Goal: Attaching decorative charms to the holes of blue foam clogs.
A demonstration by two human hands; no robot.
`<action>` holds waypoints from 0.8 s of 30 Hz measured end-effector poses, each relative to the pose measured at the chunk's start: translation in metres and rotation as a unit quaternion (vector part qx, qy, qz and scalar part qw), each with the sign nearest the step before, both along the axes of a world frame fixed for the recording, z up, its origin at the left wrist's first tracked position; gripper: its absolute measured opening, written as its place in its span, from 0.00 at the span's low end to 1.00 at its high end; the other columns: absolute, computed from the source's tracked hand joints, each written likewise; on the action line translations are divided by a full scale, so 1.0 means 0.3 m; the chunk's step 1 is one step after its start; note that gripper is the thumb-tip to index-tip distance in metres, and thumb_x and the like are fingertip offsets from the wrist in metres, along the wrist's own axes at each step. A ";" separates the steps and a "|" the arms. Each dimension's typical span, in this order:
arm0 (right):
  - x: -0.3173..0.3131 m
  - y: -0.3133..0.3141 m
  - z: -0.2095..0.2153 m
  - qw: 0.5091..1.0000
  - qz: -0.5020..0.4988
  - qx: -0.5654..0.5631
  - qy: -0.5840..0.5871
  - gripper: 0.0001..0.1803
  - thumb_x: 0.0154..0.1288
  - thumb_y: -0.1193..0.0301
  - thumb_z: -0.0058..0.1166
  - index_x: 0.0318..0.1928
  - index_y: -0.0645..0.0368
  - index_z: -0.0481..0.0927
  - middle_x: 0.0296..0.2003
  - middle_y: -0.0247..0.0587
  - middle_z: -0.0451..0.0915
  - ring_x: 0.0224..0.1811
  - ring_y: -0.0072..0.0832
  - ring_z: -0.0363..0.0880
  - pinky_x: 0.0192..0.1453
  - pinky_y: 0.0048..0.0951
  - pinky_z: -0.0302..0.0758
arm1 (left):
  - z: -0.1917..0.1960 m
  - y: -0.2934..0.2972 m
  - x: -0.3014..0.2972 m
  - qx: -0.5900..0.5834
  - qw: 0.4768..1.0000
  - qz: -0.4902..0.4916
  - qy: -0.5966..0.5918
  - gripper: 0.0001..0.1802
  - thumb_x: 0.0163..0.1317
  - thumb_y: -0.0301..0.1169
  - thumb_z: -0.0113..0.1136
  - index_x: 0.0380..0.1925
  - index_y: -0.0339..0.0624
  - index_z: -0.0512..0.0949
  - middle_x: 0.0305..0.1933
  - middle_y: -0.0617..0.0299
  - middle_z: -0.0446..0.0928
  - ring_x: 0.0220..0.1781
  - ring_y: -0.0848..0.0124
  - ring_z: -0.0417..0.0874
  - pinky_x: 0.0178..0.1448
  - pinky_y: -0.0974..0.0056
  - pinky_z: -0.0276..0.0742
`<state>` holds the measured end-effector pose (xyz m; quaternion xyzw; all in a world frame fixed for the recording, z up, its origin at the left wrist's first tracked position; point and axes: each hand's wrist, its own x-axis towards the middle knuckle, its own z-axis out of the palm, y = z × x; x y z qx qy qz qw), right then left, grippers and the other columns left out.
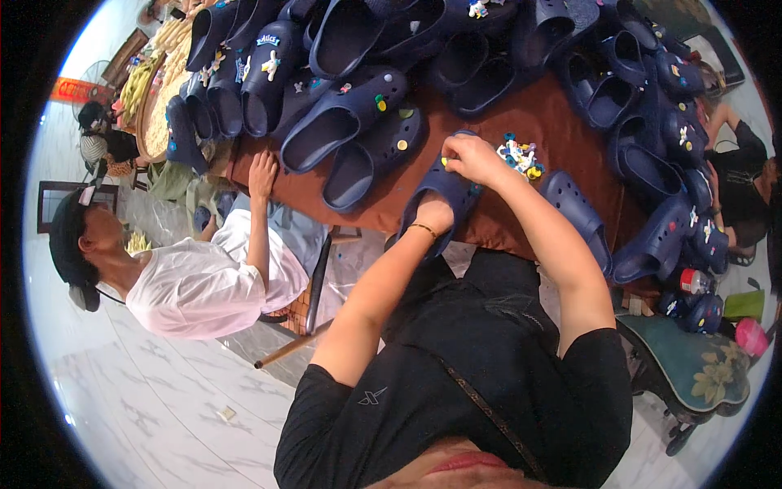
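A navy clog (464,194) with holes lies before me at the near edge of the brown-covered table. My left hand (436,215) reaches into its foot opening and holds it from inside; those fingers are hidden. Over the toe, my right hand (475,158) is closed in a pinch at a small yellow charm (445,161). A blue-green charm sits on the clog's right side. Just right of my right hand is a small pile of colourful shoe charms (521,155). Another navy clog (575,216) lies near my right forearm.
Many navy clogs (346,118), some with charms, crowd the back and right of the brown cloth (309,191). A person in a white shirt (216,273) sits at left, one hand on the table. At right are a green stool (692,359) and another person in dark clothes (737,175).
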<state>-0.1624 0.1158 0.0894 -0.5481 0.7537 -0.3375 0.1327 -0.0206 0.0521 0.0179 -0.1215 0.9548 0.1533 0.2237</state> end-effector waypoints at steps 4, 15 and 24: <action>-0.010 -0.026 -0.020 1.000 0.030 -0.004 0.000 0.10 0.44 0.71 0.59 0.28 0.62 0.76 0.27 0.45 0.75 0.34 0.40 0.75 0.39 0.36 0.72 | -0.074 -0.012 0.017 0.020 0.997 0.017 0.070 0.16 0.53 0.32 0.43 0.31 0.37 0.81 0.39 0.46 0.78 0.43 0.56 0.79 0.50 0.57 0.72; -0.030 -0.051 -0.007 0.996 0.070 0.020 0.045 0.06 0.46 0.71 0.57 0.27 0.60 0.79 0.29 0.48 0.77 0.36 0.44 0.76 0.41 0.40 0.72 | -0.351 -0.042 0.006 0.059 0.997 0.018 0.047 0.23 0.57 0.35 0.41 0.51 0.37 0.70 0.56 0.45 0.68 0.58 0.56 0.69 0.61 0.58 0.62; 0.006 -0.162 0.062 0.939 0.064 0.300 0.156 0.10 0.47 0.76 0.50 0.32 0.61 0.80 0.37 0.51 0.79 0.40 0.44 0.79 0.41 0.40 0.76 | 0.090 -0.010 0.001 0.069 0.996 0.006 -0.059 0.19 0.56 0.34 0.40 0.35 0.39 0.80 0.42 0.48 0.77 0.45 0.54 0.78 0.52 0.56 0.70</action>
